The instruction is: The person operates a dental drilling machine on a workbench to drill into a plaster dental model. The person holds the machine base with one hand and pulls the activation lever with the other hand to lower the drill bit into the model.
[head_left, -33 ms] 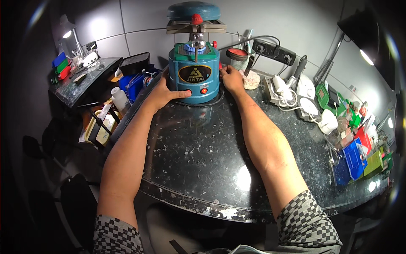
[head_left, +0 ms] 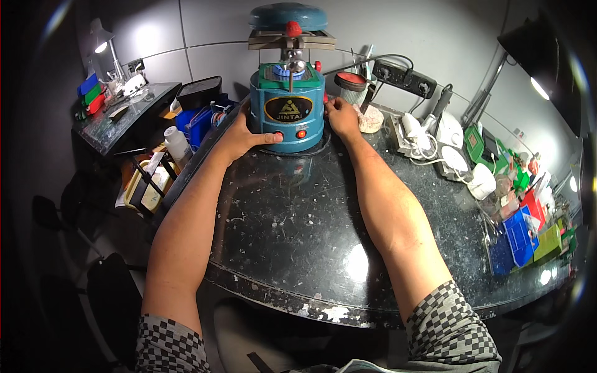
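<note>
A blue cylindrical machine (head_left: 286, 87) stands at the far middle of the black bench (head_left: 286, 224), with a green top plate, a blue scalloped piece on it, a metal frame (head_left: 261, 40) and a blue upper housing (head_left: 288, 15). My left hand (head_left: 249, 133) is wrapped round its left side, thumb on the left red front button; its other fingers are partly hidden. The right front button glows red. My right hand (head_left: 341, 115) is closed at the machine's right side on a red knob (head_left: 325, 98), which is mostly hidden by the fingers.
Right of the machine are a cup of tools (head_left: 351, 90), a power strip (head_left: 398, 81), white devices (head_left: 448, 130), a lamp (head_left: 522, 43) and coloured boxes (head_left: 522, 236). At left are a side bench (head_left: 109, 133), a white bottle (head_left: 175, 143) and blue bins (head_left: 189, 124).
</note>
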The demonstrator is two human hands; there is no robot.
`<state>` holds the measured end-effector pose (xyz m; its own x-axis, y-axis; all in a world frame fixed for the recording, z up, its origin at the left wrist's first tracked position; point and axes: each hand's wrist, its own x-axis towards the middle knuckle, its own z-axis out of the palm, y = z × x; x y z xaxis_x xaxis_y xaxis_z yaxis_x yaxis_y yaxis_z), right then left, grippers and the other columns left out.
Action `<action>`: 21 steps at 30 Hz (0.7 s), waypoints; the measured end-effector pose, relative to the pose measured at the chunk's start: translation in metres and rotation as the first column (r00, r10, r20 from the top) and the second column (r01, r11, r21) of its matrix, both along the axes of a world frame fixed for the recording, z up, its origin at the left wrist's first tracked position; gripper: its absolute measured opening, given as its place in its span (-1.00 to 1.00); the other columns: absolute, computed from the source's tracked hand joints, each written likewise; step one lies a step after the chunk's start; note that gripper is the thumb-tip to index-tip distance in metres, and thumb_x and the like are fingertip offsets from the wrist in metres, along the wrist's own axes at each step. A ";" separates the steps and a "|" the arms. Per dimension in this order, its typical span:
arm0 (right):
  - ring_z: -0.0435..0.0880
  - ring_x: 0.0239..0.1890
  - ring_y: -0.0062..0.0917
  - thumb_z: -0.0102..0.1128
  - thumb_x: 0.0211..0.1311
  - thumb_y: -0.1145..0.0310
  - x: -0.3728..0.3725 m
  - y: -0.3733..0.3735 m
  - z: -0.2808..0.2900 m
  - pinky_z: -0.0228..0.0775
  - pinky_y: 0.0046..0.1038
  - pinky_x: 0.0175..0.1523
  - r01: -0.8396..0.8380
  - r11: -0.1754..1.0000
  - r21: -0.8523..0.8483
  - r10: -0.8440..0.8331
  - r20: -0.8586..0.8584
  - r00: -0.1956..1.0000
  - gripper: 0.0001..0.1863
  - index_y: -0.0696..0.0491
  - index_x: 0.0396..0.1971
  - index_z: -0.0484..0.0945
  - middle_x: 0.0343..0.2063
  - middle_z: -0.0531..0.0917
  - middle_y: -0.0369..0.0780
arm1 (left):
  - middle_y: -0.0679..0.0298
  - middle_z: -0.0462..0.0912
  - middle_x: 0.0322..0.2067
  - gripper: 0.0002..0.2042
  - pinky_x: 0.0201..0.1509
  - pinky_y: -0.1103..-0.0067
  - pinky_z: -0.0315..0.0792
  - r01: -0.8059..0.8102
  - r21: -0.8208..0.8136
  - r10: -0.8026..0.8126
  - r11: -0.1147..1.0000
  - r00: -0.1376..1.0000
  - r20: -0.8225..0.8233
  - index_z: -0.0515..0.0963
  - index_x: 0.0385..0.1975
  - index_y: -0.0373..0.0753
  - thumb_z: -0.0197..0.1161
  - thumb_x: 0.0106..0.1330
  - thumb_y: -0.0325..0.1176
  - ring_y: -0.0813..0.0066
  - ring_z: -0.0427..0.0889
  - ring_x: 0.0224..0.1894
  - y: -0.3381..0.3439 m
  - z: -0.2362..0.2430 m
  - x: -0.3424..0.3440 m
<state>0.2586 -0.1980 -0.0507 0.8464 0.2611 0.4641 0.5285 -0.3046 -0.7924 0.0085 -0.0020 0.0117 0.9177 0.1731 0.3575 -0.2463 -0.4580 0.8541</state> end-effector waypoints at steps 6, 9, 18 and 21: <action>0.70 -0.31 -0.35 0.19 0.30 0.19 -0.018 0.011 0.008 0.45 -0.32 -0.10 -0.013 1.000 -0.006 0.013 0.004 1.000 -0.71 0.15 -0.31 0.61 -0.42 0.72 -0.14 | -0.08 0.16 0.41 0.28 0.53 0.33 -0.02 -0.031 0.025 0.032 0.999 0.999 -0.029 -0.05 0.47 -0.34 0.67 -0.23 -0.01 0.08 0.08 0.48 0.008 -0.001 -0.006; 0.70 -0.31 -0.35 0.19 0.30 0.19 -0.015 0.010 0.007 0.46 -0.33 -0.10 -0.008 1.000 -0.006 0.008 0.006 1.000 -0.72 0.15 -0.31 0.61 -0.42 0.72 -0.14 | 0.00 0.20 0.40 0.25 0.53 0.28 0.02 -0.029 -0.007 0.029 1.000 0.999 -0.012 0.02 0.47 -0.24 0.70 -0.27 -0.06 0.11 0.13 0.47 0.008 -0.002 -0.003; 0.70 -0.31 -0.33 0.21 0.27 0.17 -0.012 0.010 0.004 0.46 -0.31 -0.11 -0.011 1.000 0.017 0.011 -0.010 1.000 -0.69 0.15 -0.33 0.61 -0.42 0.72 -0.13 | 0.01 0.21 0.39 0.25 0.52 0.30 0.04 -0.022 -0.020 0.022 1.000 1.000 -0.012 0.01 0.46 -0.26 0.69 -0.27 -0.06 0.13 0.15 0.46 0.010 -0.005 0.001; 0.71 -0.27 -0.28 0.20 0.27 0.18 -0.015 0.009 0.006 0.47 -0.29 -0.10 -0.007 1.000 0.023 0.007 0.004 1.000 -0.70 0.15 -0.31 0.62 -0.40 0.73 -0.11 | 0.02 0.23 0.37 0.24 0.51 0.32 0.05 -0.032 0.009 0.032 0.999 0.999 -0.004 0.02 0.46 -0.26 0.69 -0.26 -0.04 0.14 0.16 0.44 0.011 -0.008 0.003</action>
<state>0.2436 -0.1886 -0.0449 0.8431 0.2561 0.4729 0.5332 -0.2831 -0.7972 0.0119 0.0093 0.0037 0.9132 0.1994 0.3554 -0.2279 -0.4732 0.8510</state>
